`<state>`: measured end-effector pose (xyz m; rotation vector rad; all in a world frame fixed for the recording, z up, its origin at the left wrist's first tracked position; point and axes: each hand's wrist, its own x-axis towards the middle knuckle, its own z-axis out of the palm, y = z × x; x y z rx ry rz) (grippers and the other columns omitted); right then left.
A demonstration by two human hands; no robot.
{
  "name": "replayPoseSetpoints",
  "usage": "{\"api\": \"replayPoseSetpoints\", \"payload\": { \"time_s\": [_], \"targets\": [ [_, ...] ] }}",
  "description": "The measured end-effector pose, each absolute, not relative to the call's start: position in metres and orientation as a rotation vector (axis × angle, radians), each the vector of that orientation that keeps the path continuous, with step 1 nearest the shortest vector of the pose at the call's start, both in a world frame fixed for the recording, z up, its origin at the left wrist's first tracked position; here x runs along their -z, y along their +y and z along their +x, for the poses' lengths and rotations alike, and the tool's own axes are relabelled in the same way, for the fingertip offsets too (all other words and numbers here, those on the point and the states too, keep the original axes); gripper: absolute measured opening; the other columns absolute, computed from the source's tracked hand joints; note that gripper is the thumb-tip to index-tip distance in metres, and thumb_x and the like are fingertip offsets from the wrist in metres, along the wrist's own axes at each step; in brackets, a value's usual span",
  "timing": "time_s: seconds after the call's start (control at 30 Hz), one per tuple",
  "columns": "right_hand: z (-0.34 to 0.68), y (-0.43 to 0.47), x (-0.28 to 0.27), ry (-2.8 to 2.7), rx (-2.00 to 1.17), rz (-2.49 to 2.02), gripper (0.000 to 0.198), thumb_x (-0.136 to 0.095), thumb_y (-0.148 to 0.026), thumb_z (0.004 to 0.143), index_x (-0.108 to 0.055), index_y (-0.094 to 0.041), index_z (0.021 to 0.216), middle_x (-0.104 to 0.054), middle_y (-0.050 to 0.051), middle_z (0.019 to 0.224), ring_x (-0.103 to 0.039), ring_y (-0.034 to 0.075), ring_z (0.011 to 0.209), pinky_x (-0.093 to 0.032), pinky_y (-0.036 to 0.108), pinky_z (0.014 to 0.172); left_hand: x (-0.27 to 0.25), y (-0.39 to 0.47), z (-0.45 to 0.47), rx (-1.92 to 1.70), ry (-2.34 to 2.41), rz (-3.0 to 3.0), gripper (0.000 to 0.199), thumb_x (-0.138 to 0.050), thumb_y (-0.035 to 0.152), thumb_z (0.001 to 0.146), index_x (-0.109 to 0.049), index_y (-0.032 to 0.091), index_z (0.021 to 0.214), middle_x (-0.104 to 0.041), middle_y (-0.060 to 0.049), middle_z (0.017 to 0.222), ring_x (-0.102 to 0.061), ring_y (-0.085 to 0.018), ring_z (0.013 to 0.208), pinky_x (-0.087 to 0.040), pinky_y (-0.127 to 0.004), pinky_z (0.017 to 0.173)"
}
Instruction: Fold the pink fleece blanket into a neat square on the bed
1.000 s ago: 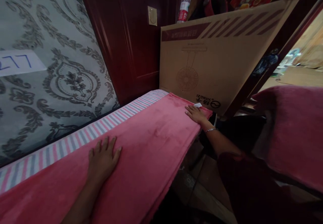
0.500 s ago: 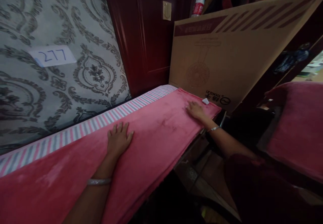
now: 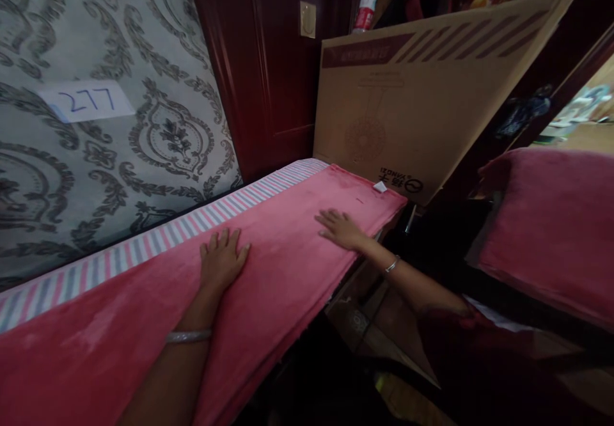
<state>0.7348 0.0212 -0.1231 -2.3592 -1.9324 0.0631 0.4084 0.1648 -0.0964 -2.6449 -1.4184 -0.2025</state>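
A folded pink plush blanket lies lengthwise over a surface, its layered edge showing along the near side. My left hand rests flat on the middle of it with the fingers spread. Farther along, my right hand is on the blanket too, palm down, fingers stretched out to the left. Neither hand grips anything. Beyond the blanket's back edge runs a striped cloth in pink, grey and white. A small white tag sits near the far end of the blanket.
Behind the far end stands a large cardboard box, with a plastic bottle above its left corner. A patterned wall borders the back, bearing a paper marked 277. At the right is a pink-covered seat.
My right hand has moved left and nearer across the blanket, away from the white tag. The creases near it look smoother. My left hand stays in place; the view has shifted slightly.
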Motion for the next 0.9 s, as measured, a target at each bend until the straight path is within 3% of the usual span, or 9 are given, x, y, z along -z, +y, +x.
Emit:
{"api": "replayPoseSetpoints", "payload": {
  "time_s": [0.2,0.33,0.43,0.57,0.67,0.77,0.9],
  "targets": [
    [0.813,-0.005,0.127,-1.467,0.027,-2.704,0.064,-0.022,-0.058,0.106,-0.032,-0.030,0.163,-0.024,0.010,0.170,-0.025,0.035,0.155,-0.026,0.064,0.118,0.097,0.167,0.408,0.274,-1.409,-2.672,0.061,-0.035,0.047,0.102,-0.045,0.016,0.154,-0.040,-0.019,0.162,-0.036,-0.041,0.148,-0.032,-0.061,0.114],
    [0.815,-0.005,0.136,-1.434,0.047,-2.714,0.066,-0.021,-0.060,0.104,-0.032,-0.030,0.163,-0.025,0.008,0.170,-0.025,0.034,0.155,-0.026,0.062,0.119,0.097,0.166,0.405,0.510,-1.416,-2.680,0.055,-0.034,0.038,0.102,-0.051,0.009,0.146,-0.054,-0.020,0.151,-0.047,-0.033,0.140,-0.036,-0.049,0.115],
    [0.816,-0.005,0.144,-1.429,0.081,-2.703,0.066,-0.022,-0.058,0.103,-0.035,-0.030,0.162,-0.027,0.008,0.170,-0.027,0.035,0.154,-0.028,0.064,0.118,0.095,0.162,0.403,0.537,-1.399,-2.729,0.049,-0.032,0.028,0.102,-0.057,0.012,0.141,-0.062,-0.015,0.143,-0.054,-0.027,0.134,-0.038,-0.041,0.114],
    [0.821,-0.007,0.148,-1.457,0.101,-2.671,0.066,-0.023,-0.058,0.103,-0.038,-0.029,0.160,-0.030,0.009,0.169,-0.030,0.035,0.152,-0.030,0.064,0.117,0.092,0.159,0.402,0.408,-1.399,-2.791,0.044,-0.041,0.025,0.100,-0.062,0.017,0.138,-0.064,-0.013,0.140,-0.055,-0.026,0.135,-0.039,-0.040,0.115],
    [0.820,-0.004,0.139,-1.399,0.033,-2.667,0.065,-0.028,-0.056,0.101,-0.042,-0.026,0.158,-0.034,0.012,0.167,-0.034,0.038,0.150,-0.033,0.067,0.114,0.087,0.155,0.398,0.364,-1.436,-2.812,0.046,-0.046,0.027,0.099,-0.058,0.015,0.142,-0.059,-0.015,0.148,-0.050,-0.027,0.141,-0.038,-0.041,0.117],
    [0.797,0.010,0.124,-1.333,0.054,-2.609,0.065,-0.028,-0.051,0.102,-0.044,-0.019,0.157,-0.040,0.019,0.162,-0.037,0.042,0.147,-0.036,0.071,0.110,0.084,0.140,0.396,0.363,-1.496,-2.796,0.054,-0.047,0.031,0.100,-0.049,0.010,0.149,-0.045,-0.022,0.158,-0.040,-0.034,0.148,-0.033,-0.050,0.120],
    [0.708,0.037,0.118,-1.764,0.144,-2.129,0.063,-0.029,-0.041,0.103,-0.039,-0.016,0.160,-0.039,0.016,0.163,-0.030,0.034,0.153,-0.033,0.059,0.119,0.090,0.106,0.404,0.392,-1.431,-2.867,0.060,-0.043,0.032,0.101,-0.038,0.009,0.156,-0.033,-0.023,0.165,-0.026,-0.034,0.156,-0.023,-0.056,0.125]
  ]
}}
